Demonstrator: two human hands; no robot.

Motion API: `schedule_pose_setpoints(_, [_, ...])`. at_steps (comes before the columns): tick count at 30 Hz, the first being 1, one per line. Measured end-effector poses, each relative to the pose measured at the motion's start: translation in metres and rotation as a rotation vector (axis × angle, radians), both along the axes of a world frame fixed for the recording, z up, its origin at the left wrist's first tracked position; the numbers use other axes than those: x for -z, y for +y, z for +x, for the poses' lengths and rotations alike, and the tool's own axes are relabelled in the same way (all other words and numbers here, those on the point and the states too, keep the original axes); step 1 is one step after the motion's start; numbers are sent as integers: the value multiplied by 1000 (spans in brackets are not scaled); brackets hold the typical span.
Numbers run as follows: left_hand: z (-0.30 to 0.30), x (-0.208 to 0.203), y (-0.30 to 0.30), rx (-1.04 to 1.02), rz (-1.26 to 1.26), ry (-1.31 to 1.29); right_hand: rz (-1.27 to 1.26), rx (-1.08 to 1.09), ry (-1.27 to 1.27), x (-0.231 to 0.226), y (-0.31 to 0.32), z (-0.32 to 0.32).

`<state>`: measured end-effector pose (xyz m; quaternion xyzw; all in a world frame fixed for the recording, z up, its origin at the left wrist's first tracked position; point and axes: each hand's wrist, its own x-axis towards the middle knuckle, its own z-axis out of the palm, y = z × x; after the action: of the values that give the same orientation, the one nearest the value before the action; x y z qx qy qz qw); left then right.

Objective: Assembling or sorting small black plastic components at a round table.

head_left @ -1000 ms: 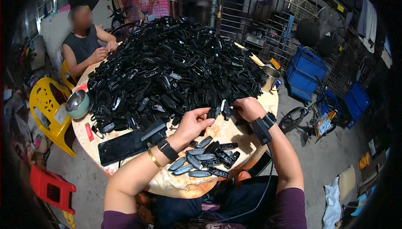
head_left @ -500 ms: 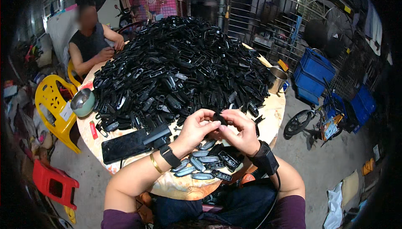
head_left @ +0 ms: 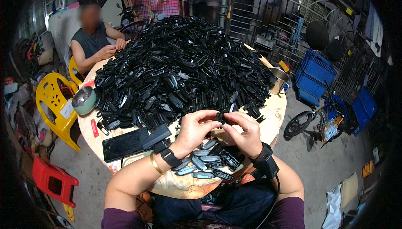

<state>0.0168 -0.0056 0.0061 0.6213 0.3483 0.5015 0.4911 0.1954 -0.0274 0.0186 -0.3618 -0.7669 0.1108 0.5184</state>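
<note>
A small black plastic part is pinched between my two hands above the near side of the round table. My left hand grips it from the left with thumb and forefinger. From the other side, my right hand has its thumb and fingers closed on it. Its exact shape is mostly covered by my fingertips. Below my hands lie several grey-and-black oval casings and open black frames. Behind them rises a large heap of similar black plastic parts.
The heap covers most of the round table. A black phone lies at left, near a bowl. A metal mug stands at right. Another person sits far left. Yellow chair, red stool and blue crates surround the table.
Both hands keep hold of the black plastic part, with fingers shifted slightly around it. The right fingers sit a little further right. The seated person's head and arms have moved slightly.
</note>
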Motion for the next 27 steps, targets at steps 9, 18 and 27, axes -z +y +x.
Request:
schedule_pose_setpoints(9, [3,-11,-10,-16,-47,-27,145,34,-41,1,0,-9])
schedule_pose_setpoints(18, [-9,-18,-6,111,206,63,-124,-55,-39,4,-2,-2])
schedule_pose_setpoints(27, [-18,-30,6,1,236,323,-345,-118,-211,-11,16,44])
